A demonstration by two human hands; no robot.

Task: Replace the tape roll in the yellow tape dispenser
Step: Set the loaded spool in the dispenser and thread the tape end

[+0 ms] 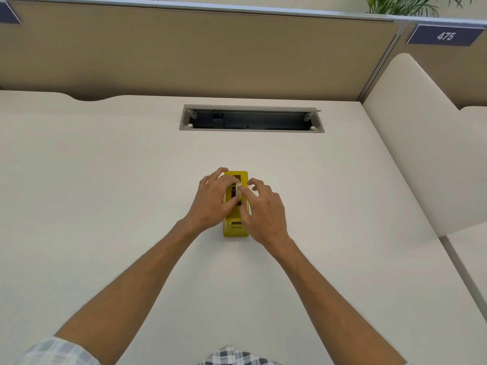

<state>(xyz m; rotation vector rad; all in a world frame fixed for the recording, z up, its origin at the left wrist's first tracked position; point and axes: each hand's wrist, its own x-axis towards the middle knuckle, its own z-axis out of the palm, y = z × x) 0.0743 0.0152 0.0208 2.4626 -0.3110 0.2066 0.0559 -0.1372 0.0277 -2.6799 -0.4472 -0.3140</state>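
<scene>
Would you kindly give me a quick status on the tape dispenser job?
Both hands, left and right, on yellow tape dispenser. Fingers pinching small white piece at its slot. Nothing in the way.

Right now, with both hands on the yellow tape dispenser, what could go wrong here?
1. The left hand and right hand crowd the yellow tape dispenser, hiding the slot, so the small white piece pinched there might seat crooked.
2. That piece is held only at the fingertips, so it could slip and drop into the dispenser.
3. The dispenser stands loose on the smooth desk; a push might slide it toward the open cable tray.
</scene>
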